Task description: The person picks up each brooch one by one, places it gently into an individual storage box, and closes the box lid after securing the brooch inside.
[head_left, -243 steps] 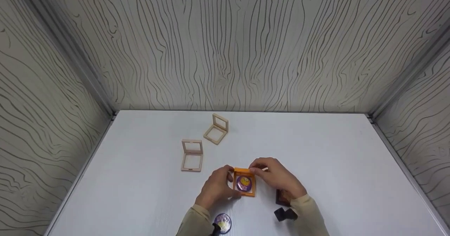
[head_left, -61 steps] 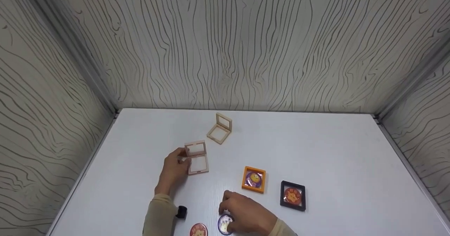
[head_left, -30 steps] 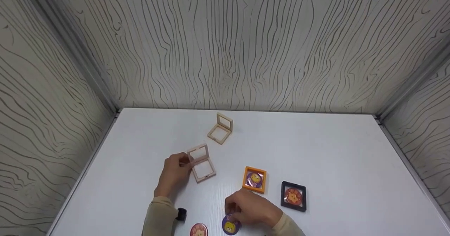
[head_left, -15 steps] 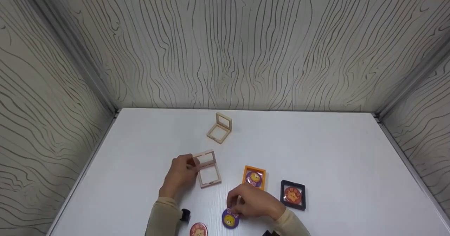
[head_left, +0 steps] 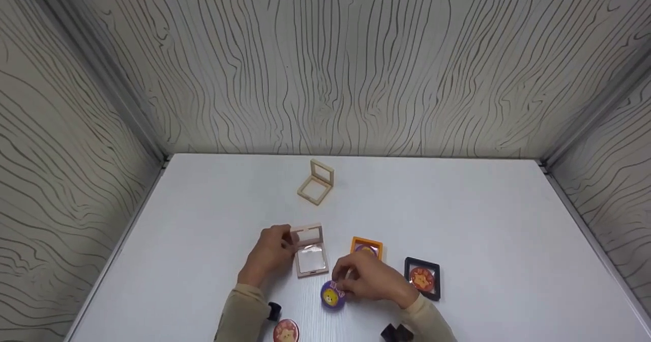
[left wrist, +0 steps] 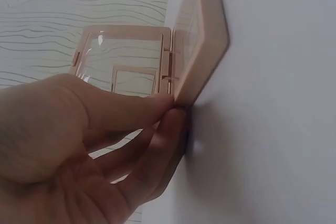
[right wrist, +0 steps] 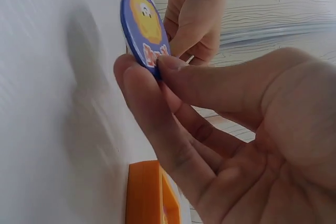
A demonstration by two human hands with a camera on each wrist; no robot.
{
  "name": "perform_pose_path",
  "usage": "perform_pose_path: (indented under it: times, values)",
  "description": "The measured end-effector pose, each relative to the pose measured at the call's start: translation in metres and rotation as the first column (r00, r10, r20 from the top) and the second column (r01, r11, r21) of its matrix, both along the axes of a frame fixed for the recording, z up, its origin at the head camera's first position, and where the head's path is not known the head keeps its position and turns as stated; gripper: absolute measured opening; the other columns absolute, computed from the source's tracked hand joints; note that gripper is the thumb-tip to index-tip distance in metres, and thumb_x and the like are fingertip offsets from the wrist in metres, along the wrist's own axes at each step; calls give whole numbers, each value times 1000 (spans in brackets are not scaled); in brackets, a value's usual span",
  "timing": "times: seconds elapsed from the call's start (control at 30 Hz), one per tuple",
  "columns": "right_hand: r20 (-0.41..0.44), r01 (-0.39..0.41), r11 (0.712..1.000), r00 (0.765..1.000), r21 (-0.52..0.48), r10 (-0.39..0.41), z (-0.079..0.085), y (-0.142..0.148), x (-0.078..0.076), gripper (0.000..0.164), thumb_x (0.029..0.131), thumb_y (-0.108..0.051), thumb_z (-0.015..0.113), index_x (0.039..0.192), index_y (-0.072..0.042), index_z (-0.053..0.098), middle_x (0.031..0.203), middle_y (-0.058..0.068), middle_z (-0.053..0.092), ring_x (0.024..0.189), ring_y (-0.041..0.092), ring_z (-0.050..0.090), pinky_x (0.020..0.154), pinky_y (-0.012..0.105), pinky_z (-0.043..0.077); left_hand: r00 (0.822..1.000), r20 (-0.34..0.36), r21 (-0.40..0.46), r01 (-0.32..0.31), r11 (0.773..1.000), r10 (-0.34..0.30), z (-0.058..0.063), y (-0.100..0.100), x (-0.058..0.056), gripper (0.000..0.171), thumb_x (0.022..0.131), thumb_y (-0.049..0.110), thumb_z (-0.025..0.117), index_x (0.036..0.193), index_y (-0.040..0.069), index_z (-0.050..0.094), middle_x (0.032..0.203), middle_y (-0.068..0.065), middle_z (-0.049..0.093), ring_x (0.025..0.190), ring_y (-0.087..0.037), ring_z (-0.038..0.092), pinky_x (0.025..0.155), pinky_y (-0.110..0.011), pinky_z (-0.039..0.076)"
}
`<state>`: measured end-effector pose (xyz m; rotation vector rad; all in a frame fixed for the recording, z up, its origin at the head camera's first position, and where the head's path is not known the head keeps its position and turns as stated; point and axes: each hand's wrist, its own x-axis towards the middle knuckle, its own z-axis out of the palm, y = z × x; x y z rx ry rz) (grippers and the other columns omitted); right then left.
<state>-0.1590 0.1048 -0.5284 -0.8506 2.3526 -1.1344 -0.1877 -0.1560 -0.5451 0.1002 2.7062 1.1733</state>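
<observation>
Your left forearm (head_left: 242, 309) points toward one o'clock, the left hand (head_left: 268, 255) pinching between thumb (left wrist: 134, 109) and bent fingers (left wrist: 149, 169). Your right forearm (head_left: 428, 319) slants toward ten o'clock, the right hand (head_left: 375, 280) pinching between thumb and fingertips (right wrist: 140, 83). Beige sleeves (head_left: 236, 322) end at both wrists (head_left: 250, 277).

This looks like a small booth-like workstation, an enclosed cubicle built round one tabletop (head_left: 498, 209); whether it stands in a home, an office or a lab cannot be told. The tabletop is plain white. Directly behind the tabletop rises a pale back panel (head_left: 325, 67) printed with dark, wavy wood-grain lines, and a matching left panel (head_left: 46, 179) and right panel (head_left: 615, 179) close off the tabletop's two sides. Grey corner strips (head_left: 101, 77) run up from the tabletop's far corners. Toward the tabletop's near edge, a pink hinged display frame (head_left: 312, 260) and a purple button badge (head_left: 330, 297) fit light handwork.
</observation>
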Motion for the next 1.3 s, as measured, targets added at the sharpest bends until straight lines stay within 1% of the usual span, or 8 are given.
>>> perform_pose_path:
  times: [0.17, 0.3, 0.53, 0.73, 0.93, 1.1, 1.2, 1.3]
  values:
    - [24, 87, 996, 996, -27, -87, 0, 1, -3, 11, 88, -12, 74, 97, -19, 74, 92, -7, 70, 81, 6, 63, 72, 23, 53, 999, -13, -21, 32, 999, -33, 2, 5, 2, 9, 89, 7, 71, 95, 12, 65, 90, -1, 62, 85, -18, 59, 74, -38, 51]
    - [-10, 133, 989, 991, -69, -134, -3, 0, -4, 11, 88, -12, 75, 97, -17, 74, 92, -3, 71, 82, 9, 64, 72, 24, 53, 999, 3, -49, 44, 998, -44, 3, 9, 3, 9, 89, 9, 73, 95, 12, 66, 90, 0, 61, 86, -18, 59, 76, -39, 52]
    - [-52, 259, 960, 963, -103, -266, -9, -6, -5, 9, 87, -15, 76, 95, -15, 75, 89, -6, 70, 81, 9, 62, 71, 24, 50, 998, 22, -51, 62, 997, -61, 6, 13, 5, 10, 88, 6, 73, 95, 11, 67, 93, -3, 64, 89, -19, 61, 78, -42, 53]
    - [7, 333, 934, 942, -130, -335, -13, -12, -4, 9, 87, -14, 76, 96, -13, 75, 88, -3, 70, 77, 9, 64, 68, 24, 52, 995, 44, -31, 86, 996, -84, 9, 15, 9, 14, 88, 3, 71, 100, 8, 67, 96, -5, 64, 90, -21, 62, 81, -45, 54]
    - [53, 374, 911, 927, -175, -370, -17, -23, 1, 12, 87, -8, 75, 98, -8, 73, 92, 2, 70, 76, 10, 69, 68, 24, 56, 994, 41, -35, 99, 994, -97, 13, 16, 11, 11, 88, 3, 70, 97, 9, 66, 90, -3, 62, 83, -19, 59, 75, -41, 52]
    - [14, 386, 908, 921, -163, -389, -21, -26, 2, 12, 86, -6, 75, 97, -10, 74, 90, -1, 71, 75, 8, 69, 68, 23, 56, 994, 43, -28, 106, 994, -105, 14, 17, 12, 8, 89, 3, 69, 95, 7, 66, 87, -3, 60, 79, -19, 57, 70, -39, 50]
    - [-30, 388, 909, 917, -149, -397, -23, -27, 2, 12, 85, -7, 76, 96, -11, 74, 87, -3, 70, 75, 7, 67, 68, 23, 55, 993, 53, -17, 108, 994, -107, 13, 17, 12, 11, 86, 3, 72, 95, 7, 66, 87, -3, 61, 79, -19, 57, 71, -39, 51]
    - [-38, 396, 908, 914, -140, -404, -25, -27, 3, 13, 85, -7, 76, 98, -11, 73, 87, -4, 70, 75, 6, 67, 67, 22, 55, 991, 63, 2, 115, 993, -115, 13, 16, 11, 14, 85, 4, 74, 96, 7, 66, 87, -3, 61, 79, -19, 57, 71, -38, 50]
